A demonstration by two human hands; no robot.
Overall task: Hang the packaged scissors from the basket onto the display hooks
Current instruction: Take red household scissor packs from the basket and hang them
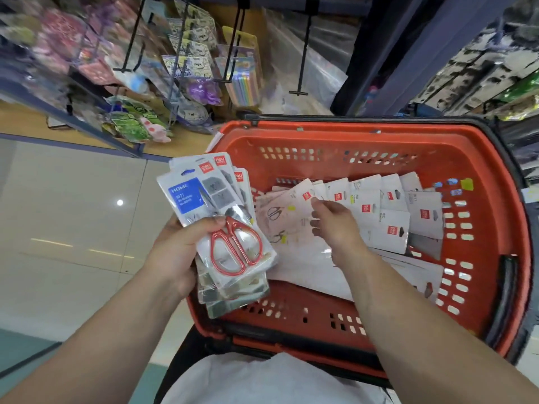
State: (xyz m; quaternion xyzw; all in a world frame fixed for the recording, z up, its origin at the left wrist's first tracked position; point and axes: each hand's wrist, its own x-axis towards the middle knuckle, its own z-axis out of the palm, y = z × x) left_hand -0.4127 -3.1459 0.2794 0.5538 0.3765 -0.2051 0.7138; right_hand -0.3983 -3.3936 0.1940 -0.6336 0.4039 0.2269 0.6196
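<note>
Above the red basket (350, 132), left hand (175, 252) grasps a fanned stack of packaged scissors (233, 243); right hand (335, 225) touches loose packs (388, 225), grip undetermined.

Glossy pale floor tiles (73, 228) show a bright glint. Up left hang blurred illustrated packets (189, 62) beside a pastel-striped pack (243, 86). A dark blue post (408, 53) stands right.

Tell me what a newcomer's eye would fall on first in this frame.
The red shopping basket fills the centre right, its floor strewn with white scissor packs. At centre left, the left hand holds a fanned stack of packaged scissors, the top one showing red-handled scissors and a blue label. The right hand reaches down onto the packs in the basket.
</note>
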